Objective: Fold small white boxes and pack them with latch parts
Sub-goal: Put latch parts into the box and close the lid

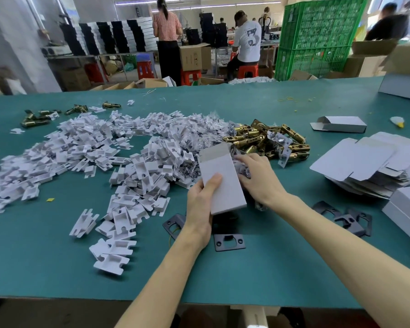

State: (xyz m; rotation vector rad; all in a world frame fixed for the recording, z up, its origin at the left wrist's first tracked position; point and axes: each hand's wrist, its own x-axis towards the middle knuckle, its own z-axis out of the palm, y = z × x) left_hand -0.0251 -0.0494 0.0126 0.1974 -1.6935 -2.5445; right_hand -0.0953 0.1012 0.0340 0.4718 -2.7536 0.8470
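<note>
At frame centre, left hand (198, 209) grips the white box (227, 192), open end pointing up-frame toward brass latches (270, 140); right hand (260, 179), nearer them, rests on bagged parts (208, 131), hold unclear.

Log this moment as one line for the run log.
left hand: holds white box, top flap open | right hand: touches clear-bag pile | brass latches: heaped behind

Inserts (85, 157) left of latches (270, 140)
</note>
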